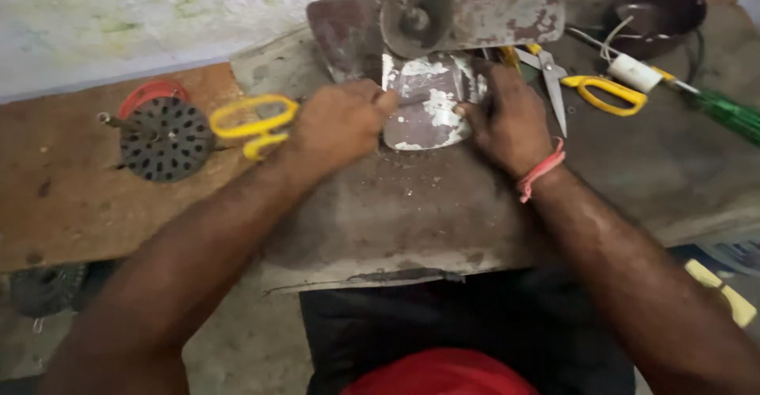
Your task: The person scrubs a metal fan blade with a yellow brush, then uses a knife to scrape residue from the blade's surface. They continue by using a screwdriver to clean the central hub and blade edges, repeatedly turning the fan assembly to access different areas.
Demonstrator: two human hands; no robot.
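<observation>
Both hands press on a rusted, paint-flaked metal fan blade (pixel 429 102) lying at the far middle of the stained grey bench (pixel 396 213). The left hand (pixel 342 122) is curled shut, its fingertips pinching the blade's near-left edge; the right hand (pixel 509 118) is also closed, gripping the blade's right edge. The blade is joined to the corroded round hub (pixel 415 17) at twelve o'clock, so the work looks to be in its middle: much old paint is gone, with white patches remaining (flakes litter the bench).

At nine o'clock lie yellow-handled scissors (pixel 252 124), just beside the left hand, and farther out a black perforated round motor part (pixel 166 138). At two o'clock, a second pair of yellow-handled scissors (pixel 590 88), a dark round bowl (pixel 657 11) and a green-handled screwdriver (pixel 724 112) crowd the right side, none blocking the blade.
</observation>
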